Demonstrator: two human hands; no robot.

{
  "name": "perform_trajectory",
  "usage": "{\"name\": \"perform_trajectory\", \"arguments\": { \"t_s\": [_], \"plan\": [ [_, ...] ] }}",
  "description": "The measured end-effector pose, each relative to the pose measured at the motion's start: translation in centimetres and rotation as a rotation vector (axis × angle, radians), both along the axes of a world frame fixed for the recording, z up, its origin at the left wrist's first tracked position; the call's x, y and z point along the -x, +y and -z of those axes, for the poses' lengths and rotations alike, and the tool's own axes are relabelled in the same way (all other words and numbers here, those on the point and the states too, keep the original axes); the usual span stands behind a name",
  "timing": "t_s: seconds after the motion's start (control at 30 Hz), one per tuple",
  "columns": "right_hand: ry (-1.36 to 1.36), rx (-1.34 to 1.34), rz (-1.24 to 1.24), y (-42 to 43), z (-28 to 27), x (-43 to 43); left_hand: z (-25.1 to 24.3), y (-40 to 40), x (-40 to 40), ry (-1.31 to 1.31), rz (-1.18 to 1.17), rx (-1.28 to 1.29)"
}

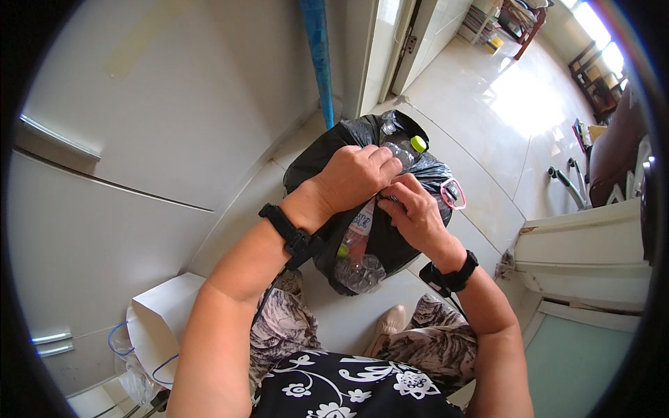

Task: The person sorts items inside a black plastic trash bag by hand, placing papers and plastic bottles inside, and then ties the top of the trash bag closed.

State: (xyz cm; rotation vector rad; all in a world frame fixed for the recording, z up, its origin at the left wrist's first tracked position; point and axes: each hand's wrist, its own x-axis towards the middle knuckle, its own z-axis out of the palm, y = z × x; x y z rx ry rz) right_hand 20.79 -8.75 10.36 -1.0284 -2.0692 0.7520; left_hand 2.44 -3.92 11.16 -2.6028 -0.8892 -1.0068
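Observation:
A bulging black plastic bag (319, 162) stands on the tiled floor in front of me, filled with clear plastic bottles. My left hand (360, 170) grips the gathered film at its top, and my right hand (410, 209) pinches the film just beside it; the fingertips nearly meet. Behind my left hand a bottle with a yellow-green cap (418, 143) pokes out of an opening. Through a gap on the near side show a labelled bottle (360, 222) and a clear bottle base (360, 274). A pink plastic ring (452, 194) sits around a bottle neck at the right.
A white paper bag (170, 298) with blue handles stands at lower left beside a white cabinet (130, 209). A blue pole (319, 62) leans behind the black bag, near an open door (431, 42). At right are a white drawer unit (580, 235) and a brown chair (616, 151).

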Motion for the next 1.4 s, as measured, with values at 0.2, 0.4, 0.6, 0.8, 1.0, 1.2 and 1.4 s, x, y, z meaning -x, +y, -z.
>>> {"name": "perform_trajectory", "arguments": {
  "t_s": [0.2, 0.4, 0.6, 0.8, 1.0, 1.2, 1.4],
  "plan": [
    [-0.018, -0.153, -0.007, 0.2, 0.8, -0.8, 0.5, 2.6, -1.4, 0.025, 0.067, 0.163],
    [-0.031, -0.149, -0.006, -1.1, 0.5, -1.7, 1.7, 2.5, -2.6, -0.072, 0.004, 0.454],
    [0.009, 0.085, 0.14, -1.2, 0.9, -2.2, 1.2, 0.8, -2.7, -0.04, -0.039, 0.157],
    [0.313, 0.561, 0.067, -0.6, 1.1, -2.4, -0.5, -1.6, -1.4, -0.082, -0.097, 0.577],
    [0.573, 0.817, 0.068, -0.1, 0.6, -2.6, 1.2, -2.4, 0.5, -0.804, -0.037, 1.744],
    [0.679, 0.873, 0.076, 0.6, 0.9, -2.6, 2.0, -3.1, 0.1, -1.255, 0.112, 1.838],
    [0.286, 0.431, 0.093, 0.6, 1.6, -1.3, 1.8, -3.3, 0.3, -1.36, 0.222, 1.899]
  ]
}}
